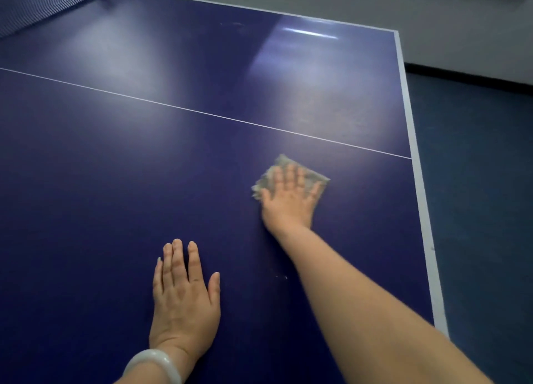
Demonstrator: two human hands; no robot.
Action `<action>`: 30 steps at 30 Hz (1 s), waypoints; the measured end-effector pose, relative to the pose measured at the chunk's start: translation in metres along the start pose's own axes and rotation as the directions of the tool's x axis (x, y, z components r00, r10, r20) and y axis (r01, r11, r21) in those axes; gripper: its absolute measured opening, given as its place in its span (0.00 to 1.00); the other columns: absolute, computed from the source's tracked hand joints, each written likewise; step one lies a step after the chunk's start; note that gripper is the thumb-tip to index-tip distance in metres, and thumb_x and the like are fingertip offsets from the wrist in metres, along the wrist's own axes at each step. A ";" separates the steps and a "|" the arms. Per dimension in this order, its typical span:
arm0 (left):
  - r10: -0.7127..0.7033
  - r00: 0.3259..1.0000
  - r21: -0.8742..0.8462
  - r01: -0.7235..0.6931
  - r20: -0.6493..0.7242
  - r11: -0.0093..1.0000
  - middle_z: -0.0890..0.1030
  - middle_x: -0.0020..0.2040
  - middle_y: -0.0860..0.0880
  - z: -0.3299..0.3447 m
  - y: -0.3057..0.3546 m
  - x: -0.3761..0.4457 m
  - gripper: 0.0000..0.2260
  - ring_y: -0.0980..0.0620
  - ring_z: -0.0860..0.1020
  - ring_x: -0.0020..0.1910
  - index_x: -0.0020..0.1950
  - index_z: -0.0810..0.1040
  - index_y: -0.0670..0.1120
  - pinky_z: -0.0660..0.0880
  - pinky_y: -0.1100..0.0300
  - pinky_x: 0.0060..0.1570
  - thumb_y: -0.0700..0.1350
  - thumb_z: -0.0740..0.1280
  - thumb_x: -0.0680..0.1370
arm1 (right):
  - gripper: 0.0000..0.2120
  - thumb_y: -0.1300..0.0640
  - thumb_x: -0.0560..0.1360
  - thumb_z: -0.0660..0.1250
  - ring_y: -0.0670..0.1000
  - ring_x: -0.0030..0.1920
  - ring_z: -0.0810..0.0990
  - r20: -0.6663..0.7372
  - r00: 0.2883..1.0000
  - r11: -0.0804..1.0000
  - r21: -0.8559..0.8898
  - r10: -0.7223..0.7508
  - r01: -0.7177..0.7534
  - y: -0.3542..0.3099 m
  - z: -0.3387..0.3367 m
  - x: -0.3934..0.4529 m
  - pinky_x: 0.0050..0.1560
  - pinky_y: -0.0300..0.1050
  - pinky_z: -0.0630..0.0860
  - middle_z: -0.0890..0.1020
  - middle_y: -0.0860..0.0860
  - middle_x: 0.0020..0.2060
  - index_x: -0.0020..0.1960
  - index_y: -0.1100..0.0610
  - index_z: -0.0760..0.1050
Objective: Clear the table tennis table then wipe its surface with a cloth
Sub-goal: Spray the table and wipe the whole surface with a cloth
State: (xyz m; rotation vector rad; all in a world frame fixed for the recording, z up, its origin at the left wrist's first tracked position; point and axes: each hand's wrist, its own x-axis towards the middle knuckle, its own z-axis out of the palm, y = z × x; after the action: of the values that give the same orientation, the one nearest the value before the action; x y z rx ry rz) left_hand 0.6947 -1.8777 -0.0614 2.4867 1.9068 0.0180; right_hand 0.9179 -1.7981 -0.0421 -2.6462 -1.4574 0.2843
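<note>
The right hand (290,200) presses the cloth (310,176) flat, fingers spread, on the blue surface (115,167); nearer, the left hand (184,300) rests flat, fingers straight.

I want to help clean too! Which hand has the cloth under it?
The right hand, stretched farther out, presses flat on the grey cloth. The left hand, with a white bracelet at its wrist, rests bare on the blue table.

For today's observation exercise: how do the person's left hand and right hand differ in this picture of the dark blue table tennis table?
The right hand presses a small grey cloth; the left hand lies on bare blue table tennis table. The right reaches further out, near the white centre line; the left rests closer in. Only the left wrist wears a pale bangle. Both lie flat, fingers straight.
</note>
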 end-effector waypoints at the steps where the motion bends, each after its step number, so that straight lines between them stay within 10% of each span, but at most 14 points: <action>1: -0.002 1.000 0.000 0.002 -0.007 1.000 0.61 0.76 0.38 0.001 0.000 0.000 0.32 0.42 0.57 0.77 0.76 0.61 0.39 0.50 0.47 0.74 0.58 0.44 0.80 | 0.30 0.41 0.81 0.46 0.51 0.78 0.37 0.032 0.991 0.991 -0.013 -0.133 0.133 -0.022 0.004 -0.009 0.71 0.67 0.32 0.41 0.49 0.79 0.80 0.48 0.43; 6: -0.012 1.000 -0.046 0.011 -0.018 0.999 0.56 0.78 0.39 -0.002 0.002 0.001 0.31 0.44 0.50 0.78 0.78 0.57 0.40 0.48 0.47 0.76 0.58 0.42 0.81 | 0.29 0.39 0.81 0.45 0.50 0.78 0.38 0.116 0.931 0.931 -0.076 -0.346 0.356 0.004 0.000 -0.011 0.73 0.64 0.33 0.41 0.47 0.79 0.79 0.45 0.43; 10: -0.012 1.000 -0.041 0.012 -0.001 0.999 0.54 0.78 0.38 -0.005 0.002 0.001 0.30 0.43 0.50 0.78 0.78 0.56 0.40 0.48 0.47 0.76 0.57 0.42 0.81 | 0.29 0.38 0.81 0.45 0.49 0.78 0.40 0.002 0.995 0.995 -0.018 0.100 -0.100 0.118 -0.027 0.001 0.74 0.64 0.35 0.42 0.46 0.79 0.79 0.44 0.44; 15: -0.012 1.000 -0.051 0.012 -0.004 0.999 0.61 0.76 0.35 -0.001 0.002 0.000 0.33 0.39 0.57 0.76 0.76 0.61 0.37 0.52 0.44 0.74 0.58 0.45 0.79 | 0.30 0.40 0.81 0.45 0.53 0.78 0.39 -0.044 0.871 0.871 0.076 0.490 -0.486 0.122 -0.024 -0.020 0.73 0.68 0.39 0.43 0.51 0.79 0.80 0.50 0.44; 19: -0.018 1.000 -0.033 0.018 0.001 0.999 0.61 0.76 0.36 -0.004 0.003 0.001 0.33 0.40 0.56 0.77 0.76 0.60 0.38 0.51 0.45 0.75 0.58 0.44 0.79 | 0.31 0.41 0.81 0.48 0.53 0.78 0.39 0.002 0.994 0.991 0.069 0.112 -0.112 0.005 0.003 -0.044 0.73 0.66 0.34 0.42 0.50 0.79 0.80 0.49 0.44; 25: -0.006 0.999 -0.054 0.008 0.037 0.998 0.52 0.78 0.37 -0.010 0.004 0.000 0.32 0.41 0.48 0.78 0.79 0.51 0.40 0.46 0.46 0.77 0.57 0.49 0.80 | 0.29 0.39 0.82 0.46 0.49 0.78 0.37 0.105 0.951 0.952 -0.069 -0.292 0.299 -0.009 0.007 -0.085 0.74 0.62 0.33 0.41 0.46 0.79 0.79 0.44 0.42; 30: 0.001 0.996 -0.089 0.006 0.086 0.996 0.45 0.79 0.37 -0.015 0.004 0.000 0.32 0.41 0.42 0.78 0.79 0.44 0.40 0.42 0.46 0.77 0.57 0.44 0.81 | 0.29 0.39 0.81 0.45 0.49 0.78 0.38 -0.008 0.956 0.955 0.044 0.293 -0.292 0.132 -0.018 -0.112 0.74 0.63 0.34 0.42 0.46 0.79 0.79 0.44 0.43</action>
State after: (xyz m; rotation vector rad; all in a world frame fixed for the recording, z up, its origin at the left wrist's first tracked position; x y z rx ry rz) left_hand 0.6984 -1.8785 -0.0461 2.3873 1.8339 -0.0036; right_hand 0.9725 -1.9634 -0.0358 -2.8179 -1.0372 0.3160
